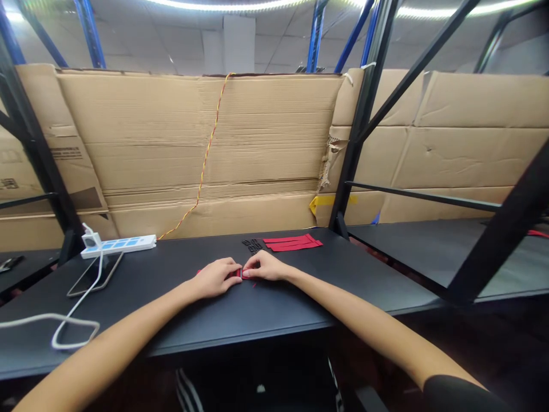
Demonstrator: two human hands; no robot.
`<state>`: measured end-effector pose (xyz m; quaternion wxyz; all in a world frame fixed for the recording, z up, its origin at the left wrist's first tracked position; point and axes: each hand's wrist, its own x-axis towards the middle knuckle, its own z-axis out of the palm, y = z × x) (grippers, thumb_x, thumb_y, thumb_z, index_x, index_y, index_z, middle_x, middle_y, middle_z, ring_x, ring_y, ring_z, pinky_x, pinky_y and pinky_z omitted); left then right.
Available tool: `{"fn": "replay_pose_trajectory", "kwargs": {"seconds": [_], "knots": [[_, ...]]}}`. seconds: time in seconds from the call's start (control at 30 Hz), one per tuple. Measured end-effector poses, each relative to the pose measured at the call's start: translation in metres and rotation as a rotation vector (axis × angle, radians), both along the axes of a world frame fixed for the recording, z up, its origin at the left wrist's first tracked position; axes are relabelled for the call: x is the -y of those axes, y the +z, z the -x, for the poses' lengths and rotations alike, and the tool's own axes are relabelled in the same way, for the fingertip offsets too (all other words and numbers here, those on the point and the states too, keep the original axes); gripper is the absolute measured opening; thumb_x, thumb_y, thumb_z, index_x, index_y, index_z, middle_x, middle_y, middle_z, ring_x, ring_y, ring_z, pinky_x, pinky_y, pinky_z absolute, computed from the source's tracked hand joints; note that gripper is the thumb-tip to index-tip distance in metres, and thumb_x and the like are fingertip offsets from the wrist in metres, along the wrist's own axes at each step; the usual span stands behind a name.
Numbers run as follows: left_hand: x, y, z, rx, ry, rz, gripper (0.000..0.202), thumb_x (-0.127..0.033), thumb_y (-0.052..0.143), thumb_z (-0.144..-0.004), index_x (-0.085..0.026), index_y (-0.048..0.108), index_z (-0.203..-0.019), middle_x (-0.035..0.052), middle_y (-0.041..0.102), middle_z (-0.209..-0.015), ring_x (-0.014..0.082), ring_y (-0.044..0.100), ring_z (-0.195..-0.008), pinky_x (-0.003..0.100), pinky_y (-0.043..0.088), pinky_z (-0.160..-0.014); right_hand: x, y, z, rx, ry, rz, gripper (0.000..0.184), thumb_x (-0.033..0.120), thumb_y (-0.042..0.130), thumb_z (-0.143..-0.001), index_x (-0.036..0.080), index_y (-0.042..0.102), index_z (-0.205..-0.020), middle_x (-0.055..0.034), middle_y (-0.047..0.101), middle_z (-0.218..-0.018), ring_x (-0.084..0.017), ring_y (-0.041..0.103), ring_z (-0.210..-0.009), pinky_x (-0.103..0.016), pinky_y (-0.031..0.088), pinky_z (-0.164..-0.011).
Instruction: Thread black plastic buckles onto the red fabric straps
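My left hand (217, 277) and my right hand (266, 266) meet over the middle of the black table. Between their fingertips is a red webbing strap (238, 273), mostly covered by the fingers. A small greyish part shows at the strap, too small to name. Both hands are closed, thumb and fingers pinching the strap from either side. Just beyond my right hand lie several black plastic buckles (252, 246), and beside them several flat red straps (294, 243). A thin red scrap (254, 284) rests below the right fingertips.
A white power strip (124, 246) with a plugged-in charger stands at the back left. Its white cable (81, 303) crosses a phone (96, 273). Cardboard (266, 131) walls the rear, where a twisted wire (209, 149) hangs. Black rack posts (354, 143) flank the table (300, 309).
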<state>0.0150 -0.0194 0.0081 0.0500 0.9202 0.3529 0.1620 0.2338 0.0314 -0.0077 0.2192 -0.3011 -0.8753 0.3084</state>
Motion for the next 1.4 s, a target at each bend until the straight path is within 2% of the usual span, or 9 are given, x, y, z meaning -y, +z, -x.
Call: {"fn": "replay_pose_trajectory", "kwargs": {"seconds": [0.13,0.27,0.37,0.47,0.63,0.8,1.0,1.27,1.4], "knots": [[-0.002,0.003,0.000,-0.042,0.000,-0.042,0.026,-0.036,0.047,-0.091,-0.021,0.065,-0.100,0.0073,0.060,-0.096,0.0192,0.059,-0.085,0.028,0.046,-0.077,-0.002,0.007,-0.009,0.050,0.017,0.013,0.029,0.038,0.063,-0.076,0.012,0.074,-0.084,-0.0027,0.066,-0.066,-0.012,0.052,-0.058,-0.021,0.039,-0.053],[-0.007,-0.002,0.001,-0.042,0.041,-0.092,0.036,-0.032,0.035,-0.096,-0.017,0.067,-0.092,0.0089,0.062,-0.095,0.0187,0.060,-0.085,0.029,0.045,-0.079,-0.009,0.012,-0.028,0.058,-0.054,0.089,0.030,0.039,0.067,-0.071,0.010,0.073,-0.079,-0.0026,0.063,-0.063,-0.010,0.048,-0.055,-0.021,0.037,-0.052],[-0.008,-0.006,0.002,0.022,0.070,-0.084,0.039,-0.045,0.042,-0.093,-0.018,0.063,-0.112,0.0097,0.061,-0.106,0.0203,0.060,-0.092,0.029,0.046,-0.082,-0.011,0.011,-0.035,0.024,-0.128,0.115,0.033,0.041,0.068,-0.069,0.010,0.073,-0.077,-0.0017,0.060,-0.059,-0.010,0.044,-0.053,-0.021,0.035,-0.049],[-0.005,-0.008,-0.001,0.022,0.055,-0.124,0.054,-0.056,0.052,-0.085,-0.022,0.054,-0.126,0.0098,0.058,-0.118,0.0234,0.058,-0.100,0.031,0.045,-0.085,-0.006,0.009,-0.029,0.009,-0.096,0.114,0.035,0.044,0.066,-0.070,0.011,0.074,-0.079,-0.0007,0.058,-0.057,-0.009,0.043,-0.051,-0.021,0.035,-0.049],[0.000,-0.008,-0.007,-0.042,-0.038,-0.135,0.037,-0.048,0.043,-0.092,-0.023,0.062,-0.111,0.0075,0.062,-0.102,0.0201,0.059,-0.089,0.028,0.045,-0.076,0.005,0.010,-0.015,0.064,0.015,0.101,0.036,0.045,0.062,-0.075,0.011,0.074,-0.083,0.0014,0.053,-0.054,-0.008,0.039,-0.049,-0.021,0.030,-0.046],[-0.004,-0.001,-0.006,-0.080,-0.105,-0.109,0.031,-0.043,0.047,-0.090,-0.019,0.065,-0.097,0.0063,0.060,-0.090,0.0164,0.057,-0.073,0.025,0.043,-0.067,0.005,0.018,-0.021,0.129,0.019,0.110,0.035,0.044,0.063,-0.073,0.011,0.073,-0.080,0.0012,0.056,-0.057,-0.009,0.041,-0.050,-0.021,0.032,-0.048],[-0.007,0.006,-0.006,-0.057,-0.139,-0.051,0.028,-0.041,0.051,-0.088,-0.019,0.066,-0.097,0.0063,0.060,-0.089,0.0151,0.055,-0.071,0.024,0.041,-0.066,-0.004,0.034,-0.045,0.238,0.022,0.112,0.033,0.042,0.066,-0.071,0.011,0.072,-0.078,0.0002,0.057,-0.059,-0.009,0.041,-0.053,-0.021,0.032,-0.050],[-0.007,0.008,-0.007,-0.028,-0.136,-0.020,0.028,-0.040,0.053,-0.087,-0.018,0.066,-0.097,0.0049,0.059,-0.085,0.0131,0.053,-0.066,0.022,0.040,-0.062,-0.021,0.037,-0.069,0.292,0.049,0.197,0.032,0.041,0.069,-0.069,0.012,0.073,-0.080,-0.0024,0.063,-0.066,-0.011,0.048,-0.060,-0.023,0.037,-0.057],[-0.008,0.006,-0.007,-0.030,-0.144,-0.042,0.027,-0.040,0.052,-0.088,-0.018,0.066,-0.096,0.0047,0.058,-0.083,0.0122,0.052,-0.065,0.022,0.040,-0.061,-0.025,0.040,-0.080,0.318,0.047,0.239,0.037,0.045,0.071,-0.068,0.010,0.073,-0.080,-0.0031,0.062,-0.065,-0.011,0.048,-0.059,-0.023,0.037,-0.057]]}}
